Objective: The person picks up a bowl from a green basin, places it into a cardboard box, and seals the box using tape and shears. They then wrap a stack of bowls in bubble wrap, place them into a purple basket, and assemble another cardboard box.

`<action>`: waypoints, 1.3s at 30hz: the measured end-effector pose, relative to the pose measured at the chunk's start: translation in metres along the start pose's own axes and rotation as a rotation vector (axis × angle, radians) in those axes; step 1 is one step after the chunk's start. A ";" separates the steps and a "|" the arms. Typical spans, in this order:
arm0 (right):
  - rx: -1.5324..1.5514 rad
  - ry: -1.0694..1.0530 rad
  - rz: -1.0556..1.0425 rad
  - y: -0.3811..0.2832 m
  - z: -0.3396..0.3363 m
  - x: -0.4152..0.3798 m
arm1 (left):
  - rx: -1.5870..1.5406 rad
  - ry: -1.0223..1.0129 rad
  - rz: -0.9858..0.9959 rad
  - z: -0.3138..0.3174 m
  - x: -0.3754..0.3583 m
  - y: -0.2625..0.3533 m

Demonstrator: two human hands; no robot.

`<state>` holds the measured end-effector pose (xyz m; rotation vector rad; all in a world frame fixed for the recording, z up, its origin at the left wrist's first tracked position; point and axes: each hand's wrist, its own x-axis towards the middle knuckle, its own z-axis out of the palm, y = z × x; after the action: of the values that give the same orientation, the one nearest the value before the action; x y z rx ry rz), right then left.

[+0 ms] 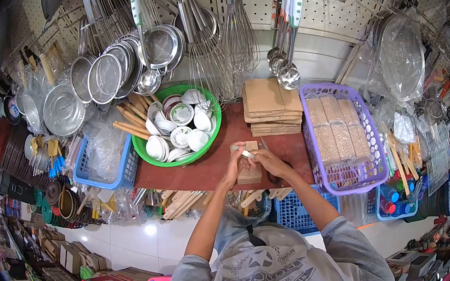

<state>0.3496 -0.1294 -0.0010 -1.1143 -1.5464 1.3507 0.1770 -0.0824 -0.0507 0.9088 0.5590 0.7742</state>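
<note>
One blue rectangular plastic basket (107,184) just left of the green round plastic basin (199,154), basin full of small white bowls (183,135). Right of basin, nearer the person: left hand (232,163), fingers pinched narrow, and right hand (269,162), likewise, both holding a small white object (245,153), type unclear, over a brown block-shaped piece (249,177). Farther right of basin: flat brown cardboard stack (271,99), then purple perforated plastic basket (353,188) with bubble-wrapped brown packs (339,125).

White item (246,153), one: small, shape partly hidden; held at a slant between left hand (232,165) and right hand (269,163). Brown block (249,176), one: narrow, material unclear; lengthwise near to far on red counter (184,176), beneath hands, partly covered.
</note>
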 end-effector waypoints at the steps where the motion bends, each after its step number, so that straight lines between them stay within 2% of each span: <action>1: -0.044 -0.012 0.015 0.006 -0.003 0.002 | 0.136 0.024 0.032 0.008 -0.003 0.006; 3: -0.030 0.004 0.052 0.010 -0.006 0.003 | 0.408 0.073 0.097 0.023 -0.009 0.013; 7: 0.053 0.003 -0.031 -0.017 -0.001 -0.003 | 0.271 0.068 0.054 0.020 -0.007 0.013; 9: 0.032 0.050 -0.033 -0.006 0.000 -0.001 | 0.146 0.075 0.049 0.018 -0.005 0.009; 12: 0.038 0.011 -0.061 -0.005 -0.002 -0.001 | -0.028 -0.032 -0.027 0.006 -0.002 0.008; 15: -0.001 -0.007 -0.008 0.006 -0.007 0.000 | 0.071 0.050 0.019 0.010 -0.002 0.003; 18: -0.014 -0.011 0.011 0.019 -0.011 0.001 | 0.346 0.111 0.105 0.012 0.001 -0.003; 22: 0.043 0.019 -0.063 0.005 -0.002 -0.002 | 0.107 0.056 0.037 0.014 -0.003 0.004; 25: 0.095 0.008 -0.054 -0.012 0.000 -0.005 | 0.001 -0.015 0.007 0.007 -0.002 0.008; 27: 0.026 0.003 -0.004 -0.001 -0.004 -0.004 | -0.013 -0.053 0.002 0.006 -0.002 0.009; 31: 0.081 0.034 0.084 -0.002 -0.003 -0.007 | 0.370 0.036 0.092 0.020 -0.006 0.010; 33: 0.086 0.029 0.009 0.000 -0.003 -0.006 | 0.465 0.034 0.119 0.025 -0.010 0.014; 39: 0.078 0.002 -0.055 -0.006 -0.004 -0.006 | 0.076 0.016 -0.009 0.014 -0.004 0.011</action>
<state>0.3543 -0.1347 0.0051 -1.0180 -1.4990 1.3614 0.1807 -0.0885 -0.0341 0.9698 0.6099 0.7570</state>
